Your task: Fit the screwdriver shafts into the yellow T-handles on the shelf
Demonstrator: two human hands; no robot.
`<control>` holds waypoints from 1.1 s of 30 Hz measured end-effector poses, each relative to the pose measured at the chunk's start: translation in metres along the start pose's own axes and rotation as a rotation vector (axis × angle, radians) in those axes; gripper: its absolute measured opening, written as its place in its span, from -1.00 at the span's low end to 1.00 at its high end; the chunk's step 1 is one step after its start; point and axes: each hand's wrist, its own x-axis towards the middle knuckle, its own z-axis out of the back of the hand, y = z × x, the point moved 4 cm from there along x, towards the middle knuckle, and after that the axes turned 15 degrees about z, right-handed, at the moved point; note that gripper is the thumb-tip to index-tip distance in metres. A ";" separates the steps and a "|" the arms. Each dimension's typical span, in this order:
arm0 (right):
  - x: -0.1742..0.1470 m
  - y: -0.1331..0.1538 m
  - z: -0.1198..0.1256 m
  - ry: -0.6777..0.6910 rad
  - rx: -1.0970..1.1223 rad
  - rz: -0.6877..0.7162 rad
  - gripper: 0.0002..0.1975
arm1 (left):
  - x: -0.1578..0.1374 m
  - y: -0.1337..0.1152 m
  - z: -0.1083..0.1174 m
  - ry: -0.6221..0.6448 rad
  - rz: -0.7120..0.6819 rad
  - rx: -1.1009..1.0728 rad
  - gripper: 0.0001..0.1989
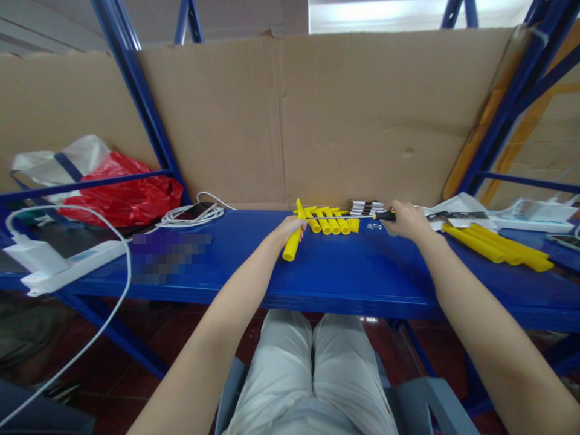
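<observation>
My left hand [293, 227] is closed around a yellow plastic tube [291, 246] with a narrower cross-shaped top, held tilted above the blue table. My right hand [406, 219] grips the black handle of a screwdriver [384, 215]. Its long thin shaft points left, and the tip reaches the yellow tube near my left fingers; whether it sits in a screw I cannot make out. Just behind the shaft, several similar yellow tubes [334, 226] lie in a row. Small loose metal-looking pieces [374, 226] lie on the table close to my right hand.
Longer yellow tubes [502, 246] lie at the right beside white plastic packaging [462, 205]. A stack of dark-and-white strips [366, 207] stands by the cardboard wall [344, 121]. At the left are a coiled white cable [193, 216], a red bag [129, 190] and a power strip [86, 266].
</observation>
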 end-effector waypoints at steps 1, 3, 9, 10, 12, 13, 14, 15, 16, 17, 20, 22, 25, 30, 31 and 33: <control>0.000 -0.001 -0.002 0.008 0.012 0.026 -0.62 | -0.001 0.000 0.000 -0.007 -0.001 -0.001 -0.71; 0.001 -0.004 -0.006 0.019 0.028 0.067 -0.61 | -0.003 0.000 0.000 -0.016 -0.007 0.000 -0.74; 0.002 -0.010 -0.014 0.007 -0.042 0.112 -0.64 | -0.005 0.000 -0.002 -0.018 -0.040 0.023 -0.81; 0.002 -0.010 -0.015 0.004 -0.058 0.111 -0.64 | -0.005 0.000 -0.002 -0.019 -0.043 0.028 -0.81; 0.001 -0.010 -0.015 0.002 -0.084 0.105 -0.64 | -0.005 0.000 -0.003 -0.021 -0.048 0.035 -0.81; 0.001 -0.009 -0.015 0.005 -0.095 0.102 -0.65 | -0.006 -0.001 -0.003 -0.022 -0.050 0.037 -0.81; 0.001 -0.008 -0.015 0.011 -0.106 0.098 -0.66 | -0.006 -0.001 -0.003 -0.023 -0.052 0.038 -0.81; 0.001 -0.006 -0.015 0.018 -0.119 0.095 -0.68 | -0.006 -0.001 -0.003 -0.025 -0.054 0.037 -0.81; 0.000 -0.003 -0.015 0.026 -0.132 0.090 -0.69 | -0.006 -0.002 -0.003 -0.027 -0.055 0.037 -0.81; 0.000 0.000 -0.014 0.036 -0.144 0.080 -0.70 | -0.006 -0.002 -0.003 -0.030 -0.058 0.036 -0.81; -0.001 0.006 -0.012 0.076 -0.138 -0.004 -0.67 | -0.006 -0.002 -0.003 -0.041 -0.069 0.035 -0.79; -0.002 0.007 -0.012 0.104 -0.101 -0.093 -0.64 | -0.006 -0.002 -0.003 -0.045 -0.080 0.036 -0.78; -0.003 0.005 -0.012 0.128 -0.046 -0.160 -0.61 | -0.003 -0.002 -0.003 -0.050 -0.096 0.032 -0.76; 0.000 0.002 -0.017 0.133 0.038 -0.012 -0.61 | 0.001 -0.002 0.000 -0.076 -0.115 0.004 -0.73; 0.001 0.001 -0.017 0.124 0.052 0.013 -0.63 | 0.002 -0.002 0.000 -0.082 -0.118 -0.001 -0.73; 0.002 0.000 -0.017 0.092 0.065 0.045 -0.65 | 0.002 -0.002 0.001 -0.092 -0.125 -0.007 -0.73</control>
